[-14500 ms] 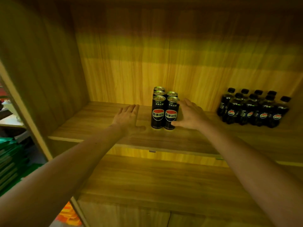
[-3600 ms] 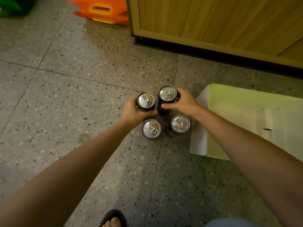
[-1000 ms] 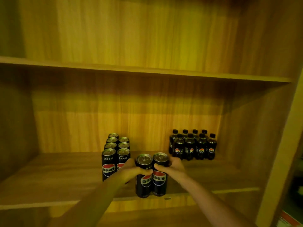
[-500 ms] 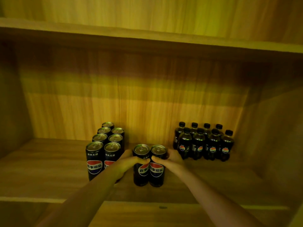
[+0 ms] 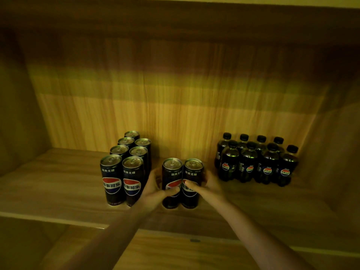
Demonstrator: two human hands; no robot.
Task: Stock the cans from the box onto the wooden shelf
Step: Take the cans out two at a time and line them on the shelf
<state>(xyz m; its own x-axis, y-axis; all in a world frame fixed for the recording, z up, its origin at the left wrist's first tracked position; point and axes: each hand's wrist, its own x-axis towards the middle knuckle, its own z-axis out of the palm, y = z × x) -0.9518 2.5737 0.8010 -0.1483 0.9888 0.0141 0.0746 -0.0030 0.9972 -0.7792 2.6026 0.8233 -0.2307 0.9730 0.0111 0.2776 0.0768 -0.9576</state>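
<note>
Two black Pepsi cans stand side by side near the front of the wooden shelf (image 5: 58,184). My left hand (image 5: 153,189) wraps the left can (image 5: 172,171) and my right hand (image 5: 207,184) wraps the right can (image 5: 193,169); both thumbs press on the labels. The cans' bases look to be resting on the board. Whether more cans sit behind these two is hidden. Just left of my left hand stands a block of several identical cans (image 5: 124,166) in two rows running to the back.
A shrink-wrapped pack of small black cola bottles (image 5: 257,164) stands at the right, a short gap from my right hand. The shelf's back wall, side walls and the board above enclose the space. A lower ledge (image 5: 175,254) lies below the shelf edge.
The two held cans have moved from the shelf's front edge further in, beside the stocked block. Both hands stay closed on them.
</note>
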